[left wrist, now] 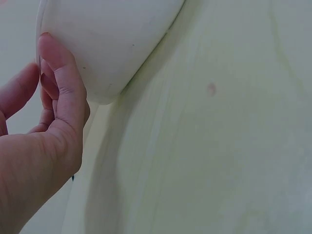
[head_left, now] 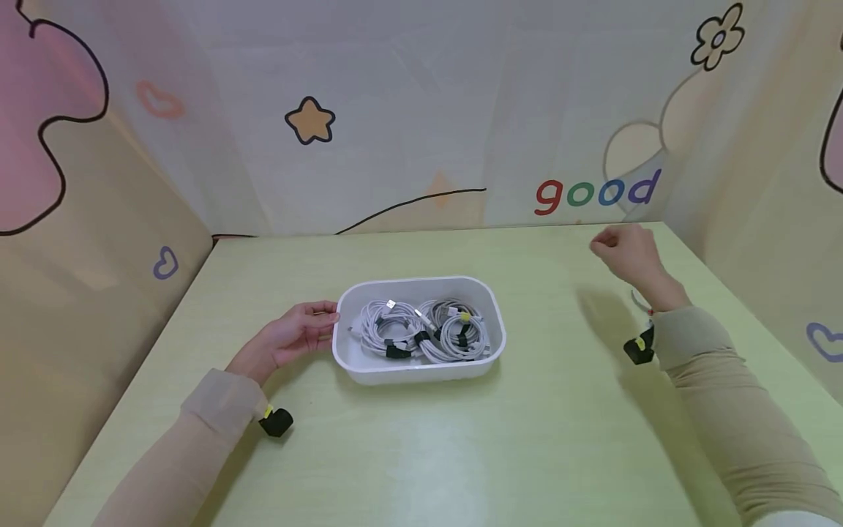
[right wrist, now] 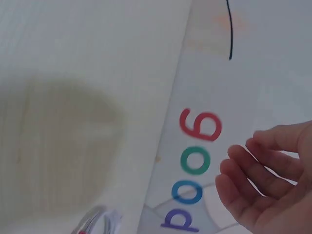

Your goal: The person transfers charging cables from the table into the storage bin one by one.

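The right hand (right wrist: pixel 265 178) shows at the lower right of the view, palm up, fingers (right wrist: pixel 243 161) loosely curled and holding nothing. Beside them the wall (right wrist: pixel 253 63) bears the word "good" (right wrist: pixel 192 170) in red, green, blue and purple letters. The pale green bench (right wrist: pixel 87 87) fills the left, with a dark shadow (right wrist: pixel 58 146) on it.

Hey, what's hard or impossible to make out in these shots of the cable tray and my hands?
- Number of coiled cables: head view, they overlap in the white tray.
- Tray contents: left wrist view shows only its outer wall.
- Left hand palm side: head view, turned toward the tray.
- Right hand: right wrist view, cut off by the frame edge.
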Demonstrator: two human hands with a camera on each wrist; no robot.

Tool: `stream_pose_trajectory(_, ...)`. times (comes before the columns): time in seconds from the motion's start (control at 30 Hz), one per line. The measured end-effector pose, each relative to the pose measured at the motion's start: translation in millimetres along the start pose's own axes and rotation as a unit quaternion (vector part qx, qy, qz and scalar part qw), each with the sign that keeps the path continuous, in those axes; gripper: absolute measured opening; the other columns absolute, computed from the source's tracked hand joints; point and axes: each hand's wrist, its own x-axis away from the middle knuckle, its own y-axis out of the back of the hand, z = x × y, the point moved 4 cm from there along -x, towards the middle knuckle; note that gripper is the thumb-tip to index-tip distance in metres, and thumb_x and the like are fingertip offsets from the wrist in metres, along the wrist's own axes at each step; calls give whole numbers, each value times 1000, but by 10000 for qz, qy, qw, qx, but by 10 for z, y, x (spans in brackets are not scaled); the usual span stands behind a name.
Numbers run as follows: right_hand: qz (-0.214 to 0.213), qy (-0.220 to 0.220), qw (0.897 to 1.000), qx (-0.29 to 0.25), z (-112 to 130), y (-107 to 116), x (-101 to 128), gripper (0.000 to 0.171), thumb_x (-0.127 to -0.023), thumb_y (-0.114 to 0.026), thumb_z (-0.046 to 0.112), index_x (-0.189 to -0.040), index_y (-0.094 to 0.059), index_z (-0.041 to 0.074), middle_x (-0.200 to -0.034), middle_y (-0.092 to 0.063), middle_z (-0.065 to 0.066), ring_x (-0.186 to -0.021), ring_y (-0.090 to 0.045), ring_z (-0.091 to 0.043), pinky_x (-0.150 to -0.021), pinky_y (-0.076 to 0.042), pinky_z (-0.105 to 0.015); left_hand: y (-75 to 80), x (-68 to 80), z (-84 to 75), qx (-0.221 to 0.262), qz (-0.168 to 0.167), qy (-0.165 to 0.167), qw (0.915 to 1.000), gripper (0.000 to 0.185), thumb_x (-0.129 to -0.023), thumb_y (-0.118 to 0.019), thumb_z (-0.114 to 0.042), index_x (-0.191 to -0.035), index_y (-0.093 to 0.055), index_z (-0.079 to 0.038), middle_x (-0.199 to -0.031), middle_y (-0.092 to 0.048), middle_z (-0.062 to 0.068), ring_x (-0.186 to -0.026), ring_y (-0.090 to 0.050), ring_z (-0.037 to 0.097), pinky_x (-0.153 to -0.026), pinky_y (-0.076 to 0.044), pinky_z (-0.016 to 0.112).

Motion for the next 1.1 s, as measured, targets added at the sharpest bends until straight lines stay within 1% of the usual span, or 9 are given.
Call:
stream_pose_trajectory(0.13,-280,-676,9972,138,-489,127,106,29,-94,-51,14,-100,-65,-11,-94,-65,-30,-76,-58,-34,-63,-43,-34,15,26,7,-41,32,-4,10000,13,-98,-49,-1,-110,-50,-5,-99,-63,1,-89,-65,12,-80,-58,30)
stream_pose_trajectory(0.23,-122,-1188,9924,312,-780,189,194,31,-92,-53,14,-100,-63,-13,-97,-63,-32,-83,-57,-42,-64,-45,-40,19,42,1,-8,67,-47,10000,13,-97,-52,-2,-110,-50,-5,-99,-64,1,-90,-65,12,-80,-58,29)
stream_pose_trajectory(0.33,147,-1518,9869,530,-996,212,292,32,-87,-57,15,-96,-62,-15,-96,-62,-33,-88,-56,-46,-59,-44,-37,22,45,-7,-34,74,-69,9999,14,-97,-52,-2,-111,-50,-4,-99,-64,1,-91,-65,12,-80,-58,28)
stream_pose_trajectory(0.47,683,-1868,9780,630,-1191,152,403,31,-82,-57,15,-85,-54,-16,-81,-55,-31,-70,-54,-37,-50,-42,-32,24,37,-8,-54,12,-8,10000,14,-98,-51,-2,-111,-50,-4,-99,-64,1,-90,-65,13,-80,-58,29)
stream_pose_trajectory(0.57,965,-2048,9715,708,-1288,92,459,22,-81,-49,14,-85,-47,-8,-77,-48,-22,-66,-48,-31,-50,-40,-33,12,28,-5,-72,-46,63,9999,14,-97,-50,-1,-111,-50,-5,-98,-64,1,-89,-65,12,-80,-58,30)
stream_pose_trajectory(0.67,952,-2112,9702,707,-1363,65,485,17,-78,-44,11,-82,-45,-6,-74,-49,-19,-65,-48,-31,-49,-40,-34,-3,13,-4,-116,-62,98,9999,13,-98,-49,0,-111,-49,-4,-97,-63,1,-87,-65,12,-79,-58,29)
stream_pose_trajectory(0.87,690,-1981,9761,569,-1451,71,443,17,-75,-51,11,-73,-54,-7,-52,-55,-6,-54,-52,-23,-49,-38,-29,-10,-4,-14,-164,-147,104,9997,12,-98,-49,-1,-110,-49,-4,-95,-64,1,-86,-65,12,-77,-58,28)
stream_pose_trajectory(0.97,679,-1970,9778,230,-1436,100,421,27,-78,-54,10,-86,-59,-15,-50,-59,-1,-50,-58,-17,-57,-44,-34,-9,-6,-13,-184,-162,91,9997,12,-98,-48,0,-110,-50,-3,-96,-64,1,-86,-65,12,-77,-58,28)
stream_pose_trajectory(1.1,792,-2105,9719,-699,-1369,147,412,39,-86,-58,10,-110,-52,-20,-55,-63,2,-50,-65,-10,-66,-57,-32,6,-10,-4,-217,-137,47,9997,13,-99,-47,0,-111,-49,-2,-96,-64,1,-87,-65,11,-78,-58,28)
